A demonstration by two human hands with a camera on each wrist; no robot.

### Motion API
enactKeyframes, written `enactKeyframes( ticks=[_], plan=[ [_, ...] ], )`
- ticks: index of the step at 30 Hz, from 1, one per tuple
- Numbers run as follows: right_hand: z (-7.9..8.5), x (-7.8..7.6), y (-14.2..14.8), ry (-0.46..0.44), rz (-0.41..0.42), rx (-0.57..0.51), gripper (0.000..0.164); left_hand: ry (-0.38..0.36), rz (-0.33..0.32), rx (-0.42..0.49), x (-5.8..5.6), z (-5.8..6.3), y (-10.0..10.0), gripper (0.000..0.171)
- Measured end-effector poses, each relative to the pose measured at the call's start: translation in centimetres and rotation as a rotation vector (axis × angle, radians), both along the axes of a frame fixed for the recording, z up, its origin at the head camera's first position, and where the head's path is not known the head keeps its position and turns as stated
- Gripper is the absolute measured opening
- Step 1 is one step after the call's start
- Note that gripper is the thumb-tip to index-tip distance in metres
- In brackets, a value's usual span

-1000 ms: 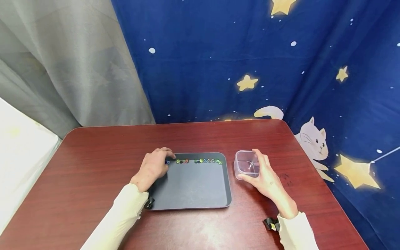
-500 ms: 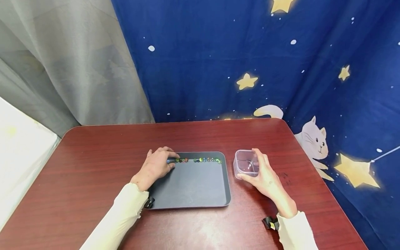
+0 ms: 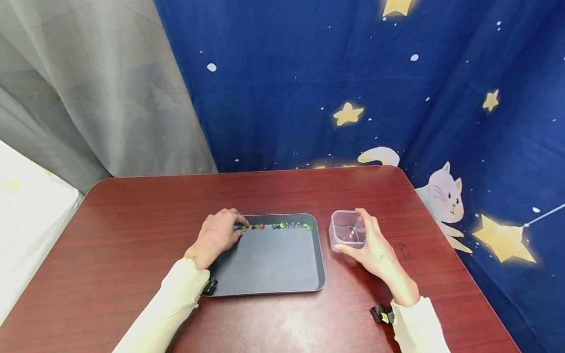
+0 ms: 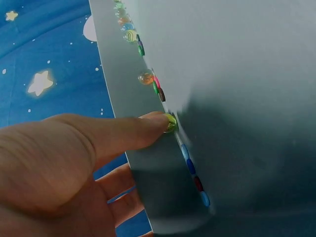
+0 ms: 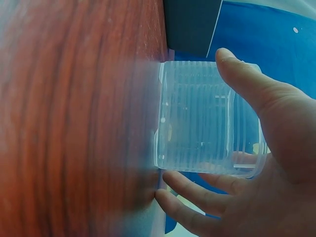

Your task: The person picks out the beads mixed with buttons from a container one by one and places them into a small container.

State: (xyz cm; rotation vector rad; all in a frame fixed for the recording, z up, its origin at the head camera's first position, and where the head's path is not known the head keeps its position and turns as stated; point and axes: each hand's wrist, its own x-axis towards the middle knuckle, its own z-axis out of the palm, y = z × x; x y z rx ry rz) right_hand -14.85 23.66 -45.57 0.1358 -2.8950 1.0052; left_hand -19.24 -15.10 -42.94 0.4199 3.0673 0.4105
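Note:
At the far left of the grey tray (image 3: pixel 273 260), my left hand (image 3: pixel 217 234) has its thumb tip and index finger at a yellow-green marble (image 4: pixel 170 123), pinching it. The index finger is hidden behind the thumb in the left wrist view. Small flat coloured pieces (image 4: pixel 191 166) lie in line along the tray's far edge beside the marble. An orange marble (image 4: pixel 146 77) and more marbles (image 3: pixel 293 225) sit farther right along that edge. My right hand (image 3: pixel 375 250) grips a clear plastic box (image 5: pixel 197 118) by its sides, thumb near and fingers far, on the table right of the tray.
The dark red wooden table (image 3: pixel 145 230) extends around the tray and box. A blue star-patterned curtain (image 3: pixel 282 98) hangs behind it, with a grey curtain (image 3: pixel 88 88) at the left. A white surface (image 3: pixel 35 225) stands beside the left table edge.
My left fingers reached right to the yellow-green marble, then drew back left, and the marble shifted left with them. The right hand still holds the box in place.

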Motion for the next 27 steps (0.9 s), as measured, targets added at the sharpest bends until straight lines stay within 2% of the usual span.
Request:
enactKeyframes(
  ticks=[16, 27],
  plan=[
    [0.38, -0.02, 0.27, -0.025, -0.003, 0.004, 0.107, 0.055, 0.038, 0.043, -0.01, -0.34, -0.17, 0.014],
    [0.37, -0.01, 0.32, -0.032, -0.006, 0.003, 0.108, 0.064, 0.029, 0.047, 0.08, -0.24, -0.03, 0.008]
  ],
)
